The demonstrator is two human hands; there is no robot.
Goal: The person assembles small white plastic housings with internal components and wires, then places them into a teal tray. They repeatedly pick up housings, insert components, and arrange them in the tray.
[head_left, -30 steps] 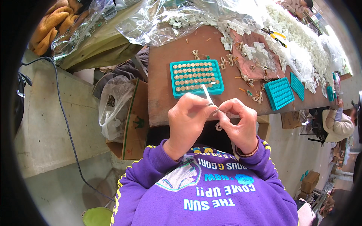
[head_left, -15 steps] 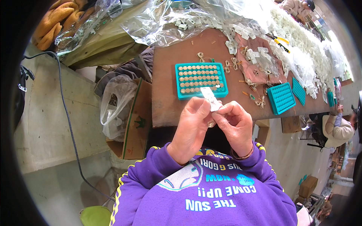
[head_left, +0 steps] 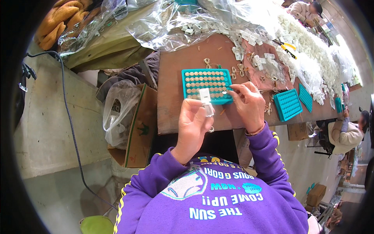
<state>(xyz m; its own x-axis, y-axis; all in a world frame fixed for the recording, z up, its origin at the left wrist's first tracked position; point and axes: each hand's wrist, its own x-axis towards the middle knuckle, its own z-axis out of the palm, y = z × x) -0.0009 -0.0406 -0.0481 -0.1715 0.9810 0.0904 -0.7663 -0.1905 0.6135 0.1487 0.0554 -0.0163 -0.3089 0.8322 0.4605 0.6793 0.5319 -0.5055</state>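
Note:
My left hand (head_left: 192, 123) is closed around a small white and clear plastic case (head_left: 204, 94), held up in front of the tray with its clear part hanging toward my fingers. A teal tray (head_left: 227, 73) lies on the table, with rows of round, flat metal discs, like button cells (head_left: 203, 79), in its pockets. My right hand (head_left: 251, 105) is at the tray's near right corner, thumb and fingertips drawn together over the edge. Just left of those fingertips a brighter disc (head_left: 224, 92) shows. Whatever the right fingertips pinch, if anything, is too small to tell.
Two teal trays (head_left: 288, 105) stand to the right. Small white cases (head_left: 260, 61) and thin coiled cords (head_left: 238, 71) lie beyond, near yellow-handled pliers (head_left: 289, 50). A cardboard box (head_left: 139, 130) with a plastic bag stands left of the table. Other people sit at far right.
My right hand has left the white case and moved forward and right to the tray's corner. My left hand, still holding the case, has shifted slightly left and down.

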